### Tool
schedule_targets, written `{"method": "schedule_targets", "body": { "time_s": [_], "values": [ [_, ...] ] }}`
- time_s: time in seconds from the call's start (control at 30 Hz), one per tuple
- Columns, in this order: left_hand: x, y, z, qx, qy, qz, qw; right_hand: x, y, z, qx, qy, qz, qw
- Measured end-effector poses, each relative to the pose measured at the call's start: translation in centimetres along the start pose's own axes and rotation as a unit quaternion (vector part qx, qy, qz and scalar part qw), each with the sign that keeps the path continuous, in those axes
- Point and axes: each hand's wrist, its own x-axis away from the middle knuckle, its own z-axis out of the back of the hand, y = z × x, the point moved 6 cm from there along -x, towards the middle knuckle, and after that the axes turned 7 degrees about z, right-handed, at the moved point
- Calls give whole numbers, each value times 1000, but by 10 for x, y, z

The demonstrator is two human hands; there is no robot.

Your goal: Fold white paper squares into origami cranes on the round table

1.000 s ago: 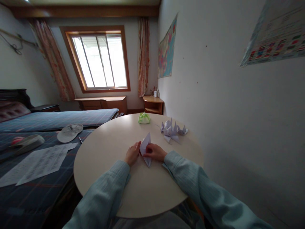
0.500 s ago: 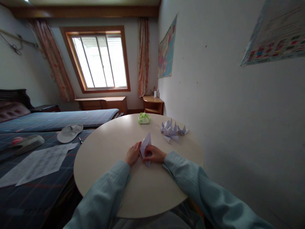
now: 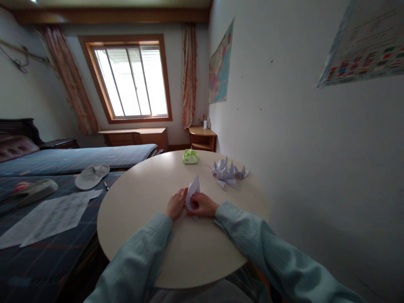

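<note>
A partly folded sheet of white paper [image 3: 193,190] stands tilted between my two hands over the middle of the table, its pointed tip upward. My left hand [image 3: 176,203] is closed on its left edge. From the right, my right hand [image 3: 203,205] pinches the lower part with curled fingers, hiding much of that side. A small lower tip of the paper shows beneath the right fingers. Beyond my right hand, a cluster of folded white paper cranes [image 3: 227,171] sits on the tabletop.
The round cream table [image 3: 132,235] stands close to the right-hand wall. A green tissue pack [image 3: 190,157] lies at its far edge. To the left, a bed with a dark plaid cover holds printed sheets [image 3: 53,216], a pen [image 3: 106,186] and a pale cap [image 3: 92,176].
My right fingers have shifted slightly left and curled further round the lower paper, so less of its bottom tip shows. My left hand stays nearly still.
</note>
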Motion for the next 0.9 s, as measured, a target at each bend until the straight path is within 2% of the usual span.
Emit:
{"method": "schedule_targets", "body": {
  "time_s": [0.13, 0.27, 0.37, 0.53, 0.73, 0.9],
  "values": [
    [0, 0, 0, 3, 0, -1, 1000, 0, -3, -2, -62, 7, 26, 998],
    [0, -3, -1, -14, 3, -7, 1000, 0, 1, -3, -112, 16, 21, 993],
    [-1, -2, -3, -45, 5, -40, 998, 0, 4, -4, -125, 11, 11, 992],
    [-2, -2, -4, -49, 6, -58, 997, 0, 5, -4, -132, -2, -1, 991],
    [0, -2, -2, 2, -18, -13, 1000, 0, 6, -4, -156, -19, 5, 988],
    [-1, -3, -1, 18, -10, -1, 1000, 0, 7, -5, -218, -29, 8, 976]
  ]
}}
